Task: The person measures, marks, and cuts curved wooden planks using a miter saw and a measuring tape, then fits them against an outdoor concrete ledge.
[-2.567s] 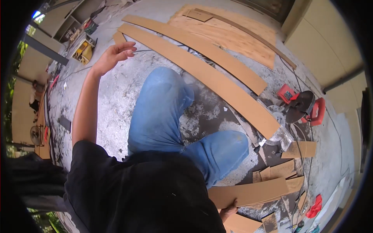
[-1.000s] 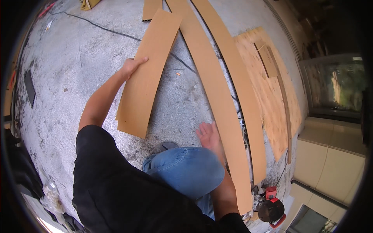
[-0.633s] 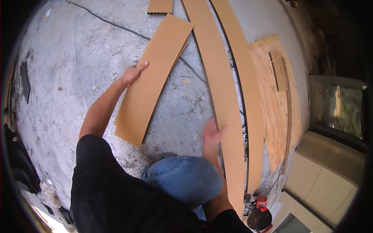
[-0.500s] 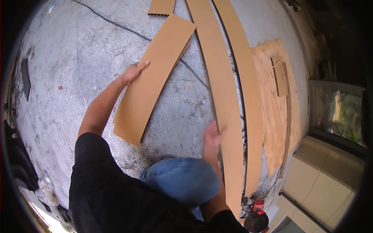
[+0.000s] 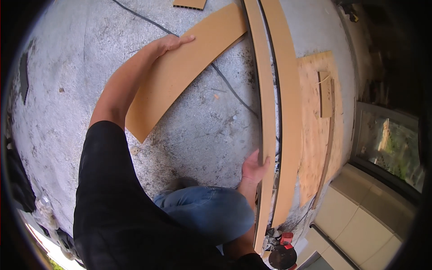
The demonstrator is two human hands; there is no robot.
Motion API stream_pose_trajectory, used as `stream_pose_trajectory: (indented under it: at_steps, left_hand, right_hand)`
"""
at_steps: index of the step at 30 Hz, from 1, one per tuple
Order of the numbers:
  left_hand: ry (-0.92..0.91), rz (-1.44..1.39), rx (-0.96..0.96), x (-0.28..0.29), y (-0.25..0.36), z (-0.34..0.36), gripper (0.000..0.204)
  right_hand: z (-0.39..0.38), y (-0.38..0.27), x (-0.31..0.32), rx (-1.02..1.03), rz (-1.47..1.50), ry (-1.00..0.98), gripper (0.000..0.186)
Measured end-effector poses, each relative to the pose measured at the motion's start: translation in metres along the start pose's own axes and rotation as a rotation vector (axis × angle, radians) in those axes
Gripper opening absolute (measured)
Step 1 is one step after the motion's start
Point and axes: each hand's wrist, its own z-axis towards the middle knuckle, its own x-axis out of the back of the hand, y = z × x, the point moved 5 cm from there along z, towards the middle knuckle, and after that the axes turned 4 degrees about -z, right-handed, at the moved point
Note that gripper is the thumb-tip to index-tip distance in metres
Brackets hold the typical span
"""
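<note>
A short, wide tan board (image 5: pixel 193 67) lies aslant over the concrete floor, its far end against a long board. My left hand (image 5: pixel 171 43) grips its left edge, thumb on the upper face. Under its right edge a second layer shows at the far end. My right hand (image 5: pixel 255 168) is closed on the near part of a long, narrow tan board (image 5: pixel 267 103), with the thumb over its face and the other fingers partly hidden. This board is tipped, showing a narrower face. Just right of it runs another long tan board (image 5: pixel 289 117).
A dark cable (image 5: pixel 231 90) crosses the floor beneath the boards. At right lies a plywood sheet (image 5: pixel 310 135) with wood strips (image 5: pixel 325 96) on it. A red and black tool (image 5: pixel 283 252) sits near my right arm. Another hollow-core board end (image 5: pixel 190 3) shows at the far edge.
My left hand has moved forward, and the short board has swung with its far end to the right. The long board in my right hand has tilted up toward its edge.
</note>
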Motion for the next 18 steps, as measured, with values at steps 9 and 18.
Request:
stream_pose_trajectory:
  at_steps: [9, 18]
  left_hand:
    - [0.685, 0.804, -0.288, 0.032, 0.121, 0.070, 0.109]
    - [0.867, 0.758, 0.062, 0.025, 0.149, 0.086, 0.125]
  right_hand:
    - [0.035, -0.008, 0.047, -0.092, 0.121, -0.050, 0.043]
    - [0.034, 0.023, 0.037, 0.022, -0.021, -0.111, 0.052]
